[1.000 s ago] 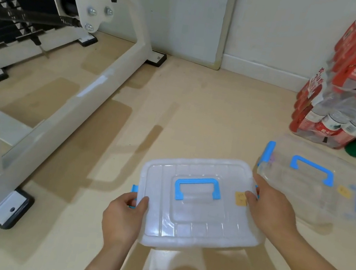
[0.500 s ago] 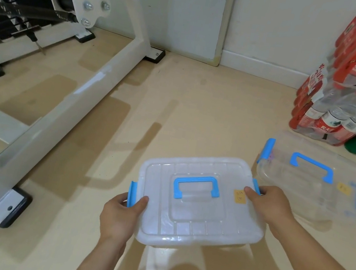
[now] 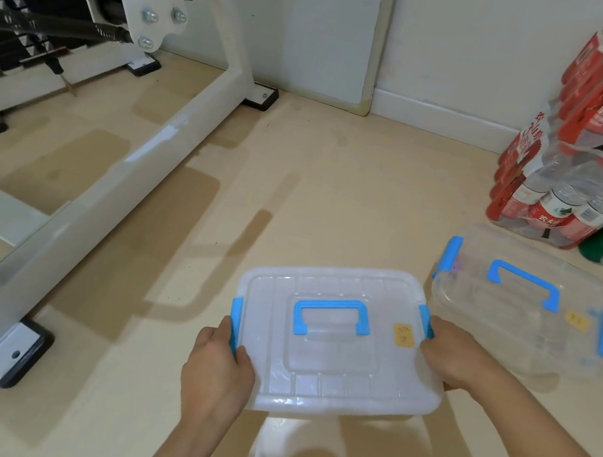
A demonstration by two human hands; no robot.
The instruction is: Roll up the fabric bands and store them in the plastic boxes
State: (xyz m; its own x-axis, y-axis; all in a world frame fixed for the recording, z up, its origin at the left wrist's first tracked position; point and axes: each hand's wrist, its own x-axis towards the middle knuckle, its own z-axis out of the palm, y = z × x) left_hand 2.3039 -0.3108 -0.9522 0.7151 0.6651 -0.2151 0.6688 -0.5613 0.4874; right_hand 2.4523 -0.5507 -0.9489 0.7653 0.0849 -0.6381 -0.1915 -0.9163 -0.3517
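Zero fabric bands visible, so rolling and storing appear unstarted. Near plastic box, lid on, is gripped at either end by left hand and right hand; second plastic box rests lidded on floor beside bottled-water packs.

Brightly and evenly lit, with soft shadows across floor, glare on white frame, wide-angle bowing at edges, blur on far box.

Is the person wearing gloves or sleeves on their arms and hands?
No. The left hand and right hand are bare: no gloves, rings or watch show. The left forearm and right forearm are bare too, with no sleeve in view.
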